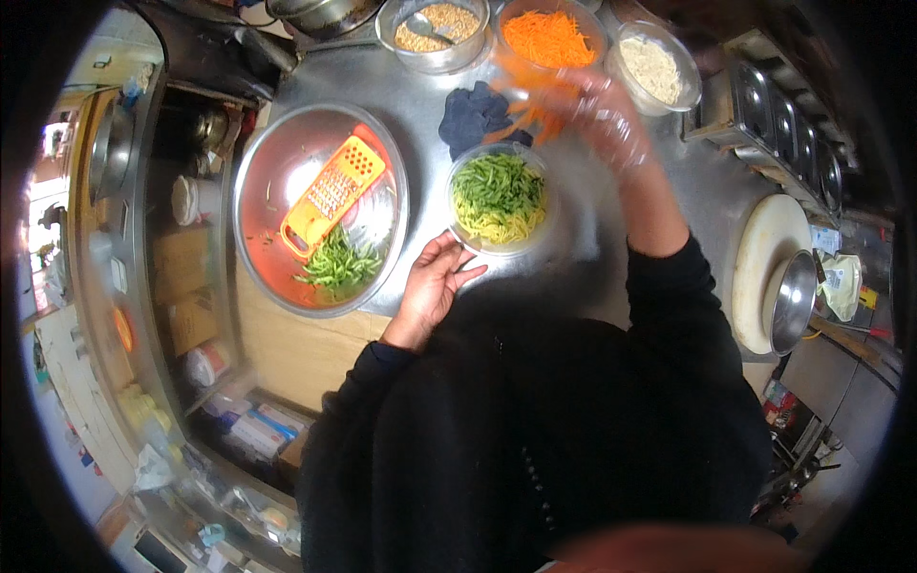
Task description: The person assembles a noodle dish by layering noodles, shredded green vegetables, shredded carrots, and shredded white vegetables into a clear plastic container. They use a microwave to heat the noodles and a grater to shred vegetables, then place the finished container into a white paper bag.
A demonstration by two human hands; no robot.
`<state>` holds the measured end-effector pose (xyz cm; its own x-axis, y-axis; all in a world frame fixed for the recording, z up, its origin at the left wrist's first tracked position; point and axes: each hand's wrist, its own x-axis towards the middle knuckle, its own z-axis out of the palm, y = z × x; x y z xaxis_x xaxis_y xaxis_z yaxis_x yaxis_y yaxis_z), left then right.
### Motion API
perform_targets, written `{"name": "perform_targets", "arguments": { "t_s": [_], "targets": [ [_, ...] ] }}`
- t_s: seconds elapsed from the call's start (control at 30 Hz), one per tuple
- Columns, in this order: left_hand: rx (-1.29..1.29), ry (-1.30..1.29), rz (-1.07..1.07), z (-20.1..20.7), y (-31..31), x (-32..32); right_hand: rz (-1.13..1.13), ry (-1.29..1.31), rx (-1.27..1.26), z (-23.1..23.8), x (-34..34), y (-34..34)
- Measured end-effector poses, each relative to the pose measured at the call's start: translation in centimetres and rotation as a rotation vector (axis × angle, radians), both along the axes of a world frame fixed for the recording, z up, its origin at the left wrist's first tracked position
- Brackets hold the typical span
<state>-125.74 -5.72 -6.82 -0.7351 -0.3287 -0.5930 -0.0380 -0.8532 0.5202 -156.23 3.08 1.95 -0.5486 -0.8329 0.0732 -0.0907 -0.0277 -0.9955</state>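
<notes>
A clear round bowl (535,241) stands on the steel worktop, holding yellow noodles (487,224) topped with shredded cucumber (499,186). My left hand (435,283), bare, grips the bowl's near left edge with its fingertips. Above the bowl's far right side, my right hand (604,119) wears a thin clear glove and is smeared by motion. Shredded carrot (537,113) trails from its fingers, blurred orange. Beyond it is a clear bowl of carrot shreds (548,38).
At left, a large steel bowl (401,143) contains an orange grater (334,191) and shredded cucumber. A crumpled dark cloth (472,115) lies behind my bowl. Bowls of chopped nuts (449,27) and pale shreds (651,69) line the back. A round white board (759,263) is at right.
</notes>
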Motion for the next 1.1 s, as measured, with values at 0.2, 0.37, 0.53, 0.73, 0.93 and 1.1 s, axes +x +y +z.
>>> {"name": "perform_targets", "arguments": {
  "t_s": [0.2, 0.37, 0.53, 0.73, 0.93, 1.1],
  "targets": [
    [-0.063, -0.02, -0.024, 0.9, 0.2, -0.5, 0.217, 0.433, 0.371, -3.1, 11.2, 1.0],
    [-0.166, -0.173, -0.035, 1.0, 0.6, -1.1, 0.173, 0.739, 0.336, -5.0, 11.6, 3.4],
    [-0.545, -0.355, -0.108, 0.8, 0.8, -1.7, 0.336, 0.818, 0.448, -5.1, 11.4, 4.2],
    [-1.509, -0.379, -0.233, 1.7, 0.7, -3.7, 0.442, 0.845, 0.325, -4.2, 11.4, 3.3],
    [-1.864, -0.299, -0.435, 2.3, -1.2, -6.2, 0.304, 0.88, 0.537, -3.4, 8.3, 4.1],
    [-1.984, -0.248, -0.565, 2.3, -1.5, -6.7, 0.026, 0.711, 0.38, -2.9, 6.5, 5.6]
  ]
}}
